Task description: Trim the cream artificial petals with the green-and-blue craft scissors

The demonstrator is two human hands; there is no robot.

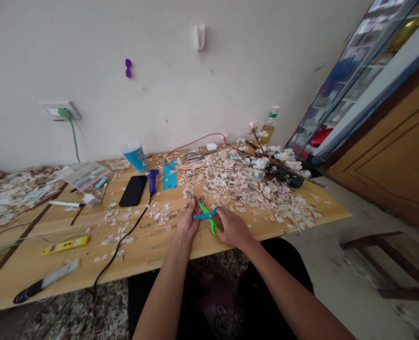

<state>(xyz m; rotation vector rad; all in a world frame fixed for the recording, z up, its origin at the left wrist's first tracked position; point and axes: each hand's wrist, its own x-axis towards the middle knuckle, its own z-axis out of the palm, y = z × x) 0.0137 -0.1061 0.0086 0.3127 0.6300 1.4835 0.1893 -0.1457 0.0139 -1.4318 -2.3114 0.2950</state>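
My right hand (232, 227) grips a pair of scissors (206, 216), one half blue and the other bright green, with the blades spread apart. Closed around a small pale flower (187, 192), my left hand (188, 217) is just left of the scissors. The green half reaches towards its fingers, partly hiding what they pinch. Beyond both hands spreads a large heap of dry whitish petals (227, 177). Branches with white blossoms (262, 163) lie on the heap's right side.
On the wooden table (135, 255) are a blue glue gun (153, 180), a black phone (133, 191), a blue cup (135, 157), a yellow box cutter package (65, 245) and pliers (194, 156). A bottle (269, 125) stands by the wall. The glue gun's cable crosses the front edge.
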